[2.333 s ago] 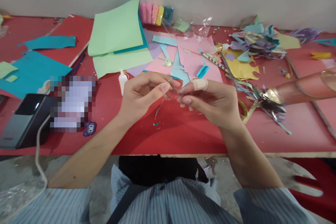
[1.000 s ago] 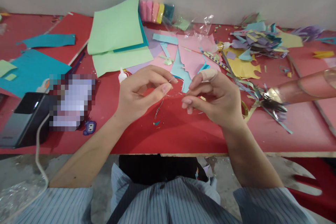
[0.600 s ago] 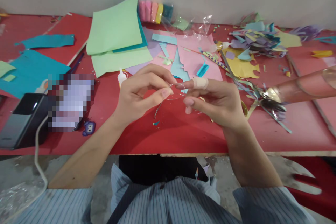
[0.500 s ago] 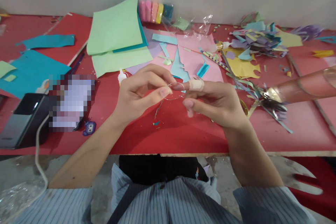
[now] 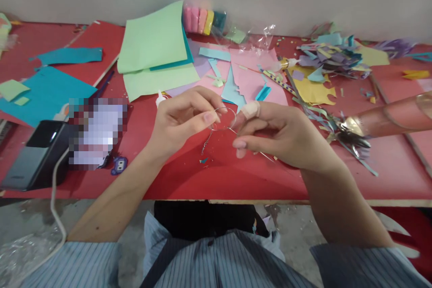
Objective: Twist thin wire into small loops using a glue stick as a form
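Thin silvery wire point(image 5: 235, 117) forms a loop in front of me, above the red table. My left hand point(image 5: 185, 119) pinches the loop's left side between thumb and fingertips. A short twisted tail point(image 5: 204, 144) hangs below that pinch. On the right, my right hand point(image 5: 281, 132) has its fingers closed on the wire, and a straight length of it sticks out below the palm. A bandage point(image 5: 251, 110) wraps its index finger, whose tip is beside the loop. The exact grip point is partly hidden behind the fingers.
Beyond my hands lie green paper sheets point(image 5: 153, 40), pink paper point(image 5: 253, 65) and a heap of paper strips point(image 5: 332, 54). A phone point(image 5: 97, 130), a dark device point(image 5: 33, 155) and a white cable point(image 5: 54, 189) are left. Scissors point(image 5: 353, 137) and a pink tube point(image 5: 388, 114) lie right.
The right index finger has drawn back from inside the loop, and that hand has shifted slightly right and down. More of the wire shows under it. My left hand keeps its pinch.
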`<state>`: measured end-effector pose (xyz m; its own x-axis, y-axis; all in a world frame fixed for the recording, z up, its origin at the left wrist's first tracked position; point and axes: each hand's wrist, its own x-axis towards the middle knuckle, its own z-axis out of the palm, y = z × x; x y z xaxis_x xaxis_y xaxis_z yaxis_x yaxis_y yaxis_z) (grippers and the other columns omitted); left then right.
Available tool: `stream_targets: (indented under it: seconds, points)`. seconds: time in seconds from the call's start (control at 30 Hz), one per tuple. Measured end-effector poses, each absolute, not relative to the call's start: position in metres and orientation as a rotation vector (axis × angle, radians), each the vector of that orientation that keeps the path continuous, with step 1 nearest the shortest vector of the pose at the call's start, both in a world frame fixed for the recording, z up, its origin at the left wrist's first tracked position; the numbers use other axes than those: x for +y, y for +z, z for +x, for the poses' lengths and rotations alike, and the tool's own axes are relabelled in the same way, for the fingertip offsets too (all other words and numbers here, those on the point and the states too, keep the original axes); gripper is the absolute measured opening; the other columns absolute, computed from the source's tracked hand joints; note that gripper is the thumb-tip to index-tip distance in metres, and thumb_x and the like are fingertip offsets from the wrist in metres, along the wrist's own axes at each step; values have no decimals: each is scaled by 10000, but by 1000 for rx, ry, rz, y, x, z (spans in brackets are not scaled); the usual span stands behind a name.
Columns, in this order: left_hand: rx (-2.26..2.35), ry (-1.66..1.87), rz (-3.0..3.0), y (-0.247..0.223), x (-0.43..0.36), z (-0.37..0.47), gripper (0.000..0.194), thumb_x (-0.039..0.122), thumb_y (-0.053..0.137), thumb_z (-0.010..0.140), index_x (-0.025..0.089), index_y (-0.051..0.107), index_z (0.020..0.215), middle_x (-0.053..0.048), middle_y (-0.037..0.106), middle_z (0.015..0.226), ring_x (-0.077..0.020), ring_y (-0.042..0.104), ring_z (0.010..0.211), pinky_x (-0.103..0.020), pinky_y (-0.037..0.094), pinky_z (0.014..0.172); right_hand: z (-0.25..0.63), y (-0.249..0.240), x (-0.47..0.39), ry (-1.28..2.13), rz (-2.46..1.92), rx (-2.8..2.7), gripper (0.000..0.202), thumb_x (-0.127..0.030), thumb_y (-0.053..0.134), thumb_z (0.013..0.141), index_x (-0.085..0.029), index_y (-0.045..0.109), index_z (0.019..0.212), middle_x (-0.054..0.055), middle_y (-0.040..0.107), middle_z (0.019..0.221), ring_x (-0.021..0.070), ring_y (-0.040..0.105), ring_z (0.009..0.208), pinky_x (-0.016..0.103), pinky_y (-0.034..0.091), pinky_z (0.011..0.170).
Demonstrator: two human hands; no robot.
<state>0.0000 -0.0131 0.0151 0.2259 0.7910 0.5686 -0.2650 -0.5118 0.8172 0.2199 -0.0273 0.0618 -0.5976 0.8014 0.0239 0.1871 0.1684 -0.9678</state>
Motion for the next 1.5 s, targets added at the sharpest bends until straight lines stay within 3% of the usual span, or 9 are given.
stream_targets:
  seconds: [0.13, 0.33, 0.6, 0.9, 1.07, 1.27, 1.5]
  points:
    - [569, 1496, 1538, 16, -14, 0, 126, 228, 703, 921, 220, 744, 801, -30, 733, 871, -159, 708, 840, -299, 615, 715, 217, 65, -32, 1287, -999, -1975, 130, -327, 781, 863, -232, 703, 821, -11, 731, 688, 127, 688, 617, 252, 566, 601]
    - [643, 1448, 1526, 19, -19, 4, 123, 209, 651, 955, 201, 717, 851, -25, 787, 912, -147, 746, 769, -271, 639, 624, 212, 66, -40, 941, -1028, -1969, 148, -309, 782, 864, -249, 686, 769, -20, 728, 727, 128, 689, 643, 272, 588, 627]
    - [660, 1480, 1581, 15, -17, 6, 106, 235, 664, 959, 213, 705, 863, -14, 788, 877, -136, 753, 747, -274, 662, 658, 208, 56, -35, 872, -1058, -1841, 133, -325, 782, 866, -263, 697, 784, 0, 725, 724, 163, 695, 648, 297, 565, 542]
    - [682, 1541, 1650, 15, -16, 9, 130, 258, 679, 952, 204, 680, 834, -23, 747, 933, -114, 727, 669, -261, 627, 590, 205, 51, -39, 797, -1092, -1823, 126, -288, 772, 873, -283, 697, 772, -1, 746, 767, 187, 702, 709, 332, 581, 616]
    - [681, 1555, 1740, 15, -17, 8, 105, 222, 663, 949, 220, 695, 848, -28, 737, 937, -135, 732, 737, -283, 640, 618, 204, 50, -39, 728, -1114, -1818, 133, -262, 769, 868, -279, 697, 758, 3, 754, 767, 189, 701, 697, 334, 587, 616]
    - [663, 1577, 1868, 16, -15, 8, 90, 195, 692, 915, 239, 711, 839, -29, 745, 949, -176, 735, 872, -353, 647, 756, 206, 47, -37, 799, -1188, -1764, 99, -304, 772, 867, -268, 707, 933, -16, 759, 766, 171, 712, 677, 317, 589, 633]
    - [688, 1526, 1823, 16, -16, 6, 107, 233, 675, 935, 225, 701, 832, -40, 746, 1002, -158, 729, 838, -308, 635, 682, 206, 49, -36, 876, -1199, -1776, 176, -299, 788, 857, -266, 753, 1027, -17, 756, 711, 166, 708, 661, 315, 605, 658]
